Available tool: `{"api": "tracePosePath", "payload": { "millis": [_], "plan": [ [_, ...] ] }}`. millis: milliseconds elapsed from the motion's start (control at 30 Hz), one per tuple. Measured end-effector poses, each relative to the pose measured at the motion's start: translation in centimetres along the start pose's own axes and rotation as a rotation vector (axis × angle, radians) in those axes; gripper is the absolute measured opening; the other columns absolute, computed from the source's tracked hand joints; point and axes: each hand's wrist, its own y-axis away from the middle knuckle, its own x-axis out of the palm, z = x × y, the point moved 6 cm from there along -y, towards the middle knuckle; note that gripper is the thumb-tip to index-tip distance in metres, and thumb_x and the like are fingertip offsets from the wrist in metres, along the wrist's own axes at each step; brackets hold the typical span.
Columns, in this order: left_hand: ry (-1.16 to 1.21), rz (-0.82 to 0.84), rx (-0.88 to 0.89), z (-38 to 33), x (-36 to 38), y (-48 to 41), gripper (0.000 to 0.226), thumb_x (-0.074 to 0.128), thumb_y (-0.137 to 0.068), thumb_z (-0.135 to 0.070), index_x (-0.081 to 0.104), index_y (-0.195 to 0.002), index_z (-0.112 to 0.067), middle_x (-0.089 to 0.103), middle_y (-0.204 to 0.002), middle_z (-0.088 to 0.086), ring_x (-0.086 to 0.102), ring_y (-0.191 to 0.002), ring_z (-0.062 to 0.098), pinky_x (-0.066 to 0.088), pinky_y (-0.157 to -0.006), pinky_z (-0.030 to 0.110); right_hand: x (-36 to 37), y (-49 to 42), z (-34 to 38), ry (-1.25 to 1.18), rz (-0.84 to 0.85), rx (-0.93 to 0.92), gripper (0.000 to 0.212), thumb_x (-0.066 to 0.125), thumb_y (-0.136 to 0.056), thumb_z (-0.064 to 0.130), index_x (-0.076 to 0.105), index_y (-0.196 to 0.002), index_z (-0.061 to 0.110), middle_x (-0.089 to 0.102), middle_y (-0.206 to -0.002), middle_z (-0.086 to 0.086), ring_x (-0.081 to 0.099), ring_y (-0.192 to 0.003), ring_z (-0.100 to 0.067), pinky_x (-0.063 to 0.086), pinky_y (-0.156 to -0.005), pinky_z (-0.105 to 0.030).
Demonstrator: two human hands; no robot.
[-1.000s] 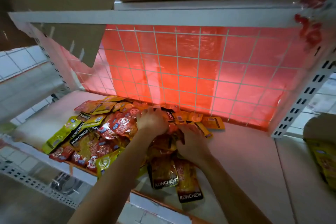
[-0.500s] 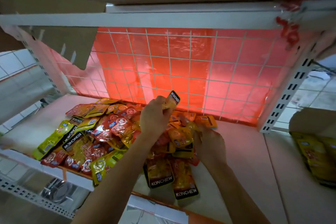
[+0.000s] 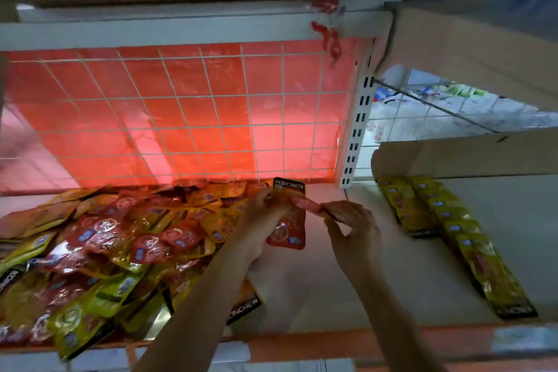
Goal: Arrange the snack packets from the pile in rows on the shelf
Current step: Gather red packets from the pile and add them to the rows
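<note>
Left hand (image 3: 261,222) gripped one orange foil snack packet (image 3: 289,220); right hand (image 3: 353,232) pinched one red packet (image 3: 305,204). Uncounted red-and-yellow packet pile (image 3: 114,244) lay left on the white shelf (image 3: 302,290), two yellow packet rows (image 3: 474,251) right.

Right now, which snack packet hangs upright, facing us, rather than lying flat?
The orange packet gripped by the left hand, KONCHEW band uppermost; the pile and the yellow rows lie flat on the shelf.

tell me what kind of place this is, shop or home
Most likely a shop, mid-restocking: a white metal shelf with a slotted upright and wire grid back, a pile of snack packets in matching branding, and yellow packets already laid in rows on the next bay.
</note>
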Motion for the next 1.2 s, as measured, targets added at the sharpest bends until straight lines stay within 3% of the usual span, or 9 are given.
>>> {"api": "tracePosePath", "payload": {
  "millis": [67, 167, 333, 433, 533, 733, 867, 1000, 1200],
  "plan": [
    [0.027, 0.060, -0.060, 0.4, 2.2, 0.4, 0.031, 0.060, -0.083, -0.002, 0.067, -0.090, -0.031, 0.072, -0.091, 0.006, 0.069, -0.075, 0.017, 0.054, -0.067, 0.030, -1.6, 0.2, -1.0, 0.012, -0.039, -0.062, 0.035, 0.071, -0.072, 0.002, 0.073, -0.095, 0.029, 0.064, -0.097, 0.004, 0.062, -0.089, -0.027, 0.053, -0.076, -0.038],
    [0.070, 0.137, -0.100, 0.6, 5.1, 1.1, 0.047, 0.059, -0.087, -0.004, 0.050, -0.120, -0.037, 0.071, -0.096, 0.004, 0.070, -0.079, 0.018, 0.053, -0.066, 0.029, -4.0, 0.5, -2.7, 0.052, 0.004, -0.097, 0.034, 0.069, -0.070, 0.004, 0.070, -0.095, 0.027, 0.054, -0.094, 0.018, 0.062, -0.084, -0.021, 0.054, -0.069, -0.040],
    [0.150, 0.260, -0.097, 0.4, 12.1, 3.2, 0.064, 0.062, -0.087, 0.001, 0.040, -0.137, -0.032, 0.070, -0.098, 0.006, 0.070, -0.077, 0.018, 0.054, -0.062, 0.026, -8.6, 1.3, -5.3, -0.043, 0.054, 0.023, 0.016, 0.068, -0.080, 0.004, 0.068, -0.092, 0.015, 0.062, -0.083, 0.011, 0.057, -0.078, -0.001, 0.039, -0.066, -0.002],
    [0.177, 0.306, -0.108, 0.2, 16.6, 4.7, 0.063, 0.059, -0.087, 0.005, 0.044, -0.132, -0.037, 0.070, -0.099, 0.013, 0.069, -0.081, 0.024, 0.055, -0.065, 0.031, -12.9, 1.9, -8.5, -0.141, 0.016, 0.191, 0.009, 0.061, -0.090, 0.025, 0.060, -0.082, 0.020, 0.058, -0.065, 0.010, 0.056, -0.063, 0.002, 0.040, -0.058, -0.010],
    [0.178, 0.358, -0.103, -0.4, 21.8, 6.7, 0.037, 0.048, -0.094, 0.003, 0.063, -0.111, -0.025, 0.069, -0.100, 0.011, 0.069, -0.081, 0.020, 0.056, -0.063, 0.027, -18.2, 2.2, -12.5, -0.294, -0.062, 0.334, 0.022, 0.049, -0.080, 0.039, 0.056, -0.075, 0.020, 0.054, -0.060, -0.001, 0.046, -0.056, -0.006, 0.043, -0.055, -0.038],
    [0.435, 0.480, -0.269, -0.1, 33.5, 11.2, 0.052, 0.019, -0.082, 0.018, 0.065, -0.101, 0.000, 0.070, -0.083, 0.016, 0.069, -0.067, 0.018, 0.059, -0.058, 0.025, -28.7, 4.0, -18.0, -0.574, -0.147, 0.494, 0.017, 0.054, -0.081, 0.027, 0.065, -0.089, 0.017, 0.065, -0.074, -0.008, 0.058, -0.069, -0.024, 0.049, -0.064, -0.045],
    [0.490, 0.629, -0.296, 1.0, 40.9, 13.8, 0.054, 0.026, -0.077, 0.028, 0.061, -0.109, 0.003, 0.066, -0.110, 0.021, 0.066, -0.095, 0.025, 0.058, -0.080, 0.029, -35.7, 5.3, -21.2, -0.564, -0.259, 0.535, 0.016, 0.055, -0.079, 0.028, 0.066, -0.086, 0.019, 0.063, -0.074, -0.005, 0.056, -0.072, -0.024, 0.049, -0.069, -0.046],
    [0.322, 0.726, -0.285, 2.2, 47.1, 16.2, 0.019, 0.055, -0.090, -0.007, 0.066, -0.105, -0.003, 0.074, -0.091, 0.009, 0.071, -0.081, 0.012, 0.058, -0.071, 0.023, -41.8, 6.6, -23.6, -0.468, -0.341, 0.518, 0.015, 0.054, -0.079, 0.028, 0.064, -0.081, 0.017, 0.061, -0.070, -0.002, 0.054, -0.069, -0.018, 0.047, -0.068, -0.040],
    [0.062, 0.709, -0.281, 2.6, 53.3, 17.2, 0.024, 0.058, -0.093, -0.030, 0.067, -0.084, -0.009, 0.068, -0.065, 0.001, 0.062, -0.053, 0.010, 0.048, -0.051, 0.020, -46.9, 8.1, -27.3, -0.460, -0.428, 0.576, 0.015, 0.056, -0.079, 0.031, 0.064, -0.084, 0.020, 0.063, -0.076, -0.010, 0.057, -0.072, -0.022, 0.051, -0.071, -0.059]
  ]
}}
